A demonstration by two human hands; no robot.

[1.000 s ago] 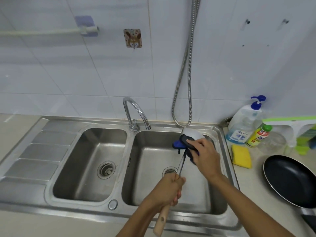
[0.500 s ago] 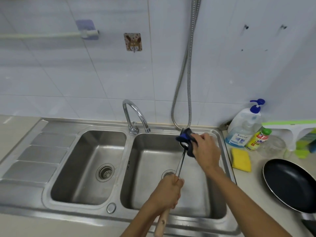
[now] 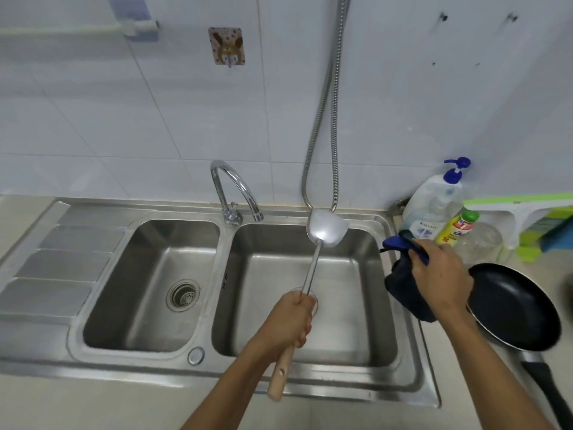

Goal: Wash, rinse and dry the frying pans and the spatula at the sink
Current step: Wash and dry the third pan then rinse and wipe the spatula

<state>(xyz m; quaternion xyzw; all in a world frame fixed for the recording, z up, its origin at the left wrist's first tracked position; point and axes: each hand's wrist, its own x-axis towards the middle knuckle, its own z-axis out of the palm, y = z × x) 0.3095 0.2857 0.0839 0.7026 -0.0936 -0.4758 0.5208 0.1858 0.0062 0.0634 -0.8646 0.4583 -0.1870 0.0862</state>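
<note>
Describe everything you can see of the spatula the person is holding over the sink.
The spatula has a broad, shiny metal blade, a thin steel shaft and a pale wooden handle with a small hole near its end. The left hand grips it where shaft meets handle, holding it tilted over the sink's right basin, blade away toward the wall. Nothing else touches it.

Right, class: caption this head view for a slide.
Left hand holds the spatula over the sink; right hand grips a blue cloth.
</note>
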